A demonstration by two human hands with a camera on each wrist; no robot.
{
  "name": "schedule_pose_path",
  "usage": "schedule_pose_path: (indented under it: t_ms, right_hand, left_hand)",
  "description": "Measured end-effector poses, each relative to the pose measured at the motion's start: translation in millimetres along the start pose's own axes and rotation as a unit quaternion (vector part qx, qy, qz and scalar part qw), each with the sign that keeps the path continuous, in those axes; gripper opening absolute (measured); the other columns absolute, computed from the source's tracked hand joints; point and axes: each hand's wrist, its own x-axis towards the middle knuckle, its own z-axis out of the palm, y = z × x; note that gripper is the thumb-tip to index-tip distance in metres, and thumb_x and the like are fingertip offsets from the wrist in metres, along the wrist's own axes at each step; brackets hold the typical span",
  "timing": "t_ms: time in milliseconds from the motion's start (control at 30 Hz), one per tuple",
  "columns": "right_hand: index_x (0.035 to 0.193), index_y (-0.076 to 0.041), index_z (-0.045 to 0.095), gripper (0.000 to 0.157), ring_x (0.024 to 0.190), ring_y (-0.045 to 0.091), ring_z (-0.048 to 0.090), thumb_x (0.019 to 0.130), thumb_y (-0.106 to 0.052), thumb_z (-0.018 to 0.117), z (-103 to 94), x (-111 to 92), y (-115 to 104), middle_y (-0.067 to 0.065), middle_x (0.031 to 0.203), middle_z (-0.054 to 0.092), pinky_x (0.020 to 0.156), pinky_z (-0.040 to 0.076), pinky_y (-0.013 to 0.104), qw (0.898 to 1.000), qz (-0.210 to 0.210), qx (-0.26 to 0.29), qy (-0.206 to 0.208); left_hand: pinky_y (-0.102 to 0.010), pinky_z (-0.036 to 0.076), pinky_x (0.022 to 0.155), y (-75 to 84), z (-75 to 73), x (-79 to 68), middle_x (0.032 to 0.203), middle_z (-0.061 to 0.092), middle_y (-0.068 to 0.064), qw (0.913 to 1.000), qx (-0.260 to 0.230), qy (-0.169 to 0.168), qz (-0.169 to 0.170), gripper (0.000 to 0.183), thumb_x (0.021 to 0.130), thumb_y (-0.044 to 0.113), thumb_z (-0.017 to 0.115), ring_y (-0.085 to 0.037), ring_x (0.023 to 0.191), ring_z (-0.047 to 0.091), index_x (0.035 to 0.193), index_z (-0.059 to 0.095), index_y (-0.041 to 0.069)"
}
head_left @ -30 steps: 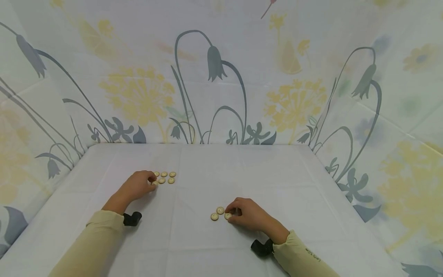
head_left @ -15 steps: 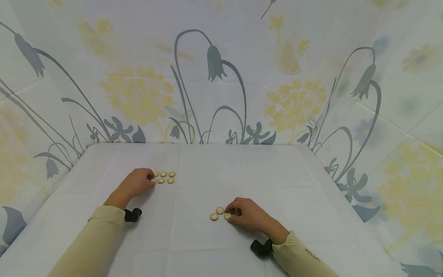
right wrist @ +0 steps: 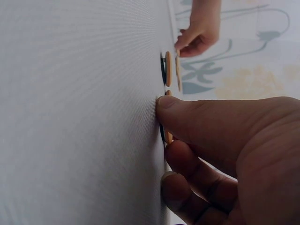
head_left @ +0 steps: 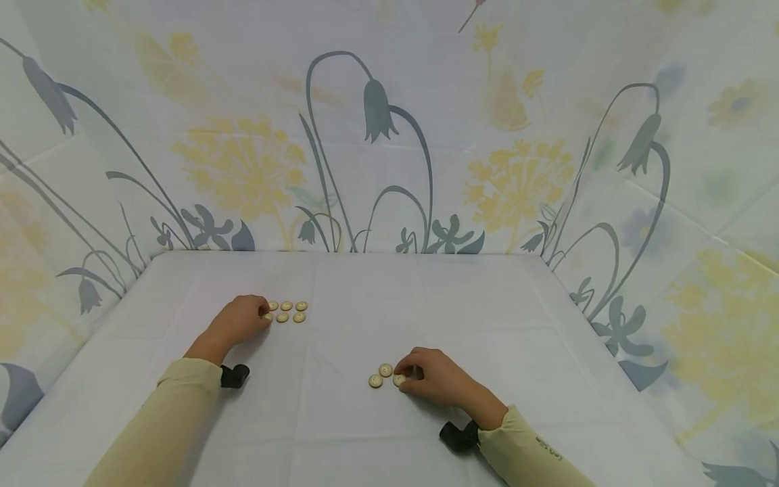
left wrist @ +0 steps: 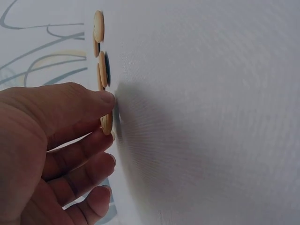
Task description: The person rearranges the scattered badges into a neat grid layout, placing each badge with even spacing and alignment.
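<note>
My left hand point(head_left: 242, 319) pinches a pale wooden button point(left wrist: 107, 123) between thumb and fingers, at the left end of the nearer of two short rows. The other buttons of that group, such as the far right one point(head_left: 301, 306), lie flat on the white cloth. In the middle right of the head view, my right hand point(head_left: 438, 373) pinches another button point(head_left: 399, 380) at the cloth. Close to its left lie two loose buttons, one farther point(head_left: 386, 370) and one nearer point(head_left: 376, 381). My fingertips partly cover both held buttons.
A white cloth point(head_left: 341, 419) covers the table. Flower-printed fabric point(head_left: 389, 169) hangs behind it and along both sides. On each wrist sits a black device, the left one point(head_left: 234, 376) and the right one point(head_left: 459, 436).
My left hand has shifted slightly forward with its button, which now lines up with the nearer row. The right hand stays where it was, holding its button.
</note>
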Motion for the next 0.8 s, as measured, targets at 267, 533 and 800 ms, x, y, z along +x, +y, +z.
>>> schedule_pose_path:
  t_ms: [267,533,800]
  right_hand:
    - [0.105,-0.019,0.072,0.02,0.076,0.0,0.048,0.085,-0.023,0.073,0.5,-0.1,-0.3,-0.011,0.091,0.061,0.068,0.043,0.02,1.0,-0.004,0.001,0.0]
    - [0.105,-0.019,0.072,0.02,0.074,0.001,0.048,0.085,-0.022,0.073,0.9,0.1,-0.4,-0.011,0.091,0.06,0.067,0.043,0.02,1.0,0.004,0.002,-0.001]
    - [0.105,-0.019,0.072,0.02,0.073,0.001,0.048,0.085,-0.023,0.073,0.7,0.6,-0.1,-0.011,0.09,0.06,0.066,0.042,0.02,1.0,0.007,-0.001,-0.001]
  left_hand:
    - [-0.046,0.048,0.081,-0.8,0.2,1.5,0.097,0.064,-0.017,0.9998,-0.004,-0.011,-0.015,0.027,0.088,0.011,0.061,-0.027,0.086,0.056,0.107,0.063,-0.007]
    - [-0.046,0.048,0.081,-0.1,-0.1,1.5,0.098,0.065,-0.017,0.9999,-0.001,-0.01,-0.008,0.026,0.088,0.011,0.06,-0.027,0.085,0.057,0.106,0.064,-0.007]
    - [-0.047,0.048,0.083,-2.6,2.2,4.2,0.099,0.065,-0.018,1.0,-0.001,-0.007,-0.005,0.026,0.088,0.011,0.06,-0.028,0.087,0.057,0.107,0.064,-0.007]
